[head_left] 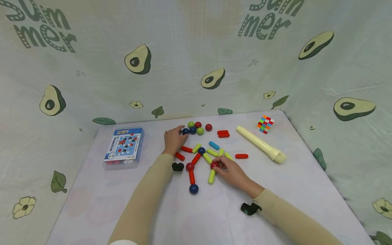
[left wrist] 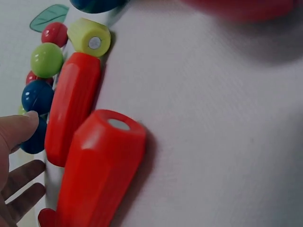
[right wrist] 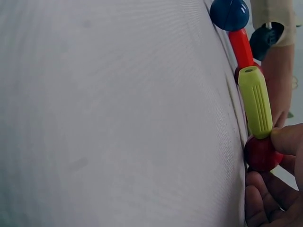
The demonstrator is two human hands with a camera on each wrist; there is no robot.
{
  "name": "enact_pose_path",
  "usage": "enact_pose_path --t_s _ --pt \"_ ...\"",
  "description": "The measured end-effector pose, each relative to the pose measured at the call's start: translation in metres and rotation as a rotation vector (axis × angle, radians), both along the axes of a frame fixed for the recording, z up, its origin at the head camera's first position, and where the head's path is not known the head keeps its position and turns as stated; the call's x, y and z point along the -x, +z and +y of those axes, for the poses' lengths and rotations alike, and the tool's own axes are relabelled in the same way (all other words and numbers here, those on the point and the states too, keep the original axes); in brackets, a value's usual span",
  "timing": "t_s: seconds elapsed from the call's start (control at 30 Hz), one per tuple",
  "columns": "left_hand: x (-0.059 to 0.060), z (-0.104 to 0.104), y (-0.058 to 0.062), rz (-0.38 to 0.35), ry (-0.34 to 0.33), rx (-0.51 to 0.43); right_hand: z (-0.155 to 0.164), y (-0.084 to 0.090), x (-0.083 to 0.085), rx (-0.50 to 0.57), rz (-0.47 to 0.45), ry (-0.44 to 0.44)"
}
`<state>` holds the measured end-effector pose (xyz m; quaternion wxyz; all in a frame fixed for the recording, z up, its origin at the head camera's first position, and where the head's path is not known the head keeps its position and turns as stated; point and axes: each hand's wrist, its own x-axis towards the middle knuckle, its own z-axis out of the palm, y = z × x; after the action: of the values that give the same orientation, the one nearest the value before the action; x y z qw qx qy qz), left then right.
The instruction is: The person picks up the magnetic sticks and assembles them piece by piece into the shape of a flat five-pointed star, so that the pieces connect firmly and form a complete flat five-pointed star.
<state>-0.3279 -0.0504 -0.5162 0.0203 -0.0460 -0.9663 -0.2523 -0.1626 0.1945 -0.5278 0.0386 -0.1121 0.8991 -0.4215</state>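
Note:
Magnetic rods and balls make a branching figure on the table, with a dark blue ball (head_left: 201,151) at its top. My left hand (head_left: 174,139) reaches past it and pinches another dark blue ball (head_left: 185,131) between thumb and forefinger, at the edge of a ball cluster. On the figure's right branch, my right hand (head_left: 230,172) holds a red ball (right wrist: 263,154) between thumb and fingers. A yellow-green rod (right wrist: 255,101) extends from that ball toward me. The left branch has a red ball (head_left: 190,166), a red rod (head_left: 192,177) and a blue end ball (head_left: 194,189).
Loose red rods (head_left: 241,156) and a blue rod (head_left: 214,145) lie around the figure. A boxed set (head_left: 124,148) is at left. Toward the right are a pale yellow tube (head_left: 260,144) and a puzzle cube (head_left: 265,124). A patterned cloth hangs behind.

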Motion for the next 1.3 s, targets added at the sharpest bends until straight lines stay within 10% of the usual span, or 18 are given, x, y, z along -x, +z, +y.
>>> enact_pose_path --t_s 0.6,1.3 --pt "-0.011 -0.008 -0.003 0.079 -0.066 0.096 0.001 -0.002 0.001 -0.007 -0.011 0.008" --pt "-0.077 -0.005 0.004 0.13 -0.198 0.043 0.002 0.004 0.0 -0.041 -0.017 -0.016"
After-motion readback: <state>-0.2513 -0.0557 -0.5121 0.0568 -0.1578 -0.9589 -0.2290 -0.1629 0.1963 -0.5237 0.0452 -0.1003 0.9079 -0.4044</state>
